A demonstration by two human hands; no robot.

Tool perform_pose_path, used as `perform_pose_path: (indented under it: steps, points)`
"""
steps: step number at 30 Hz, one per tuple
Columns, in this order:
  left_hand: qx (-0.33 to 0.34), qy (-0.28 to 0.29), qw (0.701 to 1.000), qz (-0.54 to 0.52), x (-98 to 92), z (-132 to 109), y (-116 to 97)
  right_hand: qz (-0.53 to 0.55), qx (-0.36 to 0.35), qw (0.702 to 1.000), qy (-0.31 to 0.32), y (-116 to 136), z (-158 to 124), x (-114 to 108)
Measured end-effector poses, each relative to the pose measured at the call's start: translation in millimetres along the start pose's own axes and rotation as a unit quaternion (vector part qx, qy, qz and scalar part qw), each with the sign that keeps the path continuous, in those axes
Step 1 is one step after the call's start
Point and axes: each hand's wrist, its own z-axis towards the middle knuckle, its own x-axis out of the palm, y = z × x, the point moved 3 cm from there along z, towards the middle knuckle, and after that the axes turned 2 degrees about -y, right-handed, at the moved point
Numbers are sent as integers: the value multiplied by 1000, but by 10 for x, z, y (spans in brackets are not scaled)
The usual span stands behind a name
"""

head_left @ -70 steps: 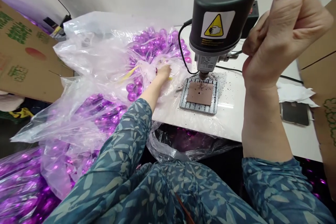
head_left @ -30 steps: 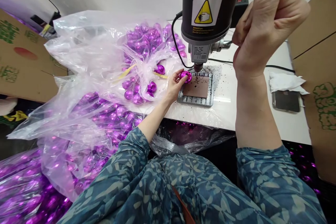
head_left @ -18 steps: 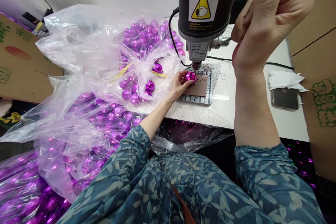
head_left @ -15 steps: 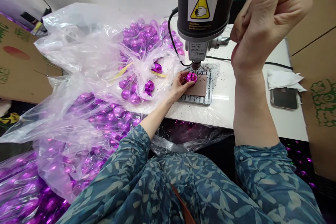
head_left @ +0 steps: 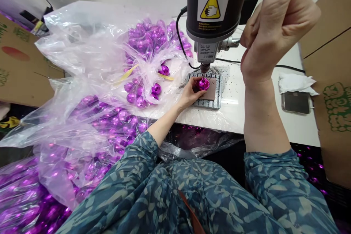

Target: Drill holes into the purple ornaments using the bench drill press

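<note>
Taking the held ball as the clock's centre, a printed cardboard box (head_left: 30,71) sits at nine o'clock, cut off by the picture's edge. From ten o'clock, a clear plastic bag (head_left: 79,44) sprawls over the bench (head_left: 230,119), veiling purple mirror balls whose number is hard to make out. At eight, another bagged heap (head_left: 24,199) runs out of view. Crumpled film and two loose mirror balls, one (head_left: 163,70) touching or beside a yellow strip (head_left: 166,77), the other (head_left: 156,89) lower, crowd the way toward nine.

The left hand (head_left: 196,89) comes in from eight, thumb and fingers closed round the near-left side of a mirror ball (head_left: 204,83), hiding part of it. The ball is over a brown square board (head_left: 210,95) on a slotted drill base (head_left: 216,104), right beneath the chuck (head_left: 205,67); whether the bit has entered it is too small to tell. The drill press (head_left: 214,18) fills twelve o'clock, its top cropped, with dark shavings (head_left: 222,71) around its base.

At two, the right hand (head_left: 276,29) is curled into a fist by the feed hub (head_left: 231,43); whatever its fingers wrap is hidden. Bare bench opens at four, ending at its front edge at six. Around three lie a white tissue (head_left: 297,83) and a phone (head_left: 296,102), with cardboard boxes (head_left: 334,117) beyond, cropped.
</note>
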Motion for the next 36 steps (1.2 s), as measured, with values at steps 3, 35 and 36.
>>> perform_pose_path:
  steps: [3,35,36]
  points:
    - [-7,-12,1000,-12,1,5,-18,9,-14,1000,-7,48,-109,-36]
    - [-45,-51,997,-35,10,-21,-114,-95,-97,990,-30,-523,-737,-603]
    - [-45,-53,997,-35,10,-22,-119,-88,-99,991,-30,-473,-730,-580]
